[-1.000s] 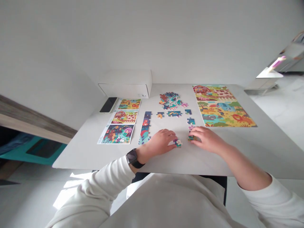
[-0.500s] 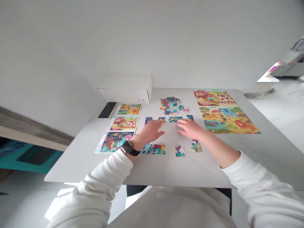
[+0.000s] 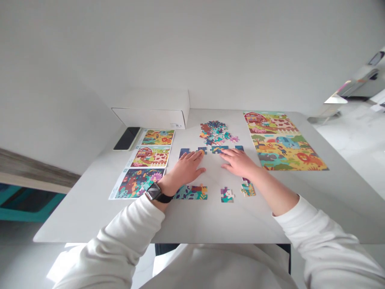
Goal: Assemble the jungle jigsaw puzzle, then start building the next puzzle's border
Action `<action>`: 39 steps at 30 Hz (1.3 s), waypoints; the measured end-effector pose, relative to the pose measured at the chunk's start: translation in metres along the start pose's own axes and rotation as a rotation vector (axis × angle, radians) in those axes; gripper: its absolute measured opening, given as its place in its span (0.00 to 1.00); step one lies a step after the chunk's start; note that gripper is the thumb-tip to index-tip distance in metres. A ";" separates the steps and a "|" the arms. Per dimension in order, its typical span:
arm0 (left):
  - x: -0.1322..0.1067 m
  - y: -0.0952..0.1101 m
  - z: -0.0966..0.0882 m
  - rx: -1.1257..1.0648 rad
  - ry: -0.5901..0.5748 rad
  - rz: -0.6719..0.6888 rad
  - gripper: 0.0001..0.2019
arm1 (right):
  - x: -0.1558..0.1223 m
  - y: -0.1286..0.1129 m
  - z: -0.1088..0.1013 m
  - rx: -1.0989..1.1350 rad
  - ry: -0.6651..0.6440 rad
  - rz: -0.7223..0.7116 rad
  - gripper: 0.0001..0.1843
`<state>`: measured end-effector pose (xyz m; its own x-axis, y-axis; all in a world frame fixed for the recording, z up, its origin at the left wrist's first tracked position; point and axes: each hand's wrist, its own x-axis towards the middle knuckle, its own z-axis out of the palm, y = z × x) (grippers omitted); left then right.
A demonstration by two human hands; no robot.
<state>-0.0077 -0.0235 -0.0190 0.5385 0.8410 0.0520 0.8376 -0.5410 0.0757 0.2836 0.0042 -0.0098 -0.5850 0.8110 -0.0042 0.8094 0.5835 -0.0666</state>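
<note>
My left hand [image 3: 186, 166] lies flat on the white table [image 3: 210, 216] with its fingers stretched out, fingertips by a small blue puzzle piece [image 3: 202, 150]. My right hand [image 3: 239, 161] is also flat and open, its fingertips touching a blue joined piece [image 3: 218, 149]. A row of blue pieces runs just beyond both hands. Nearer to me lie a joined leafy strip [image 3: 192, 192], a purple and white piece [image 3: 227, 194] and a colourful piece [image 3: 248, 188]. A heap of loose pieces [image 3: 215, 133] sits further back.
A finished animal puzzle [image 3: 282, 141] lies at the right. Three picture cards [image 3: 147, 158] lie at the left, with a black phone [image 3: 126, 138] and a white box [image 3: 156, 110] behind them. A wall stands right behind the table.
Both hands left the near pieces and reached forward to the row of blue pieces, fingers now spread flat. In the last half second they have barely moved; the view shifted slightly.
</note>
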 end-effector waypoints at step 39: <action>-0.017 -0.016 -0.016 0.036 0.118 -0.240 0.25 | 0.047 0.093 -0.036 0.188 0.144 0.226 0.14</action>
<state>-0.0312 -0.0291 -0.0056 0.3113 0.9380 0.1528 0.9440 -0.3237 0.0642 0.3334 0.0981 0.0194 -0.3677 0.9244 0.1009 0.8861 0.3812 -0.2636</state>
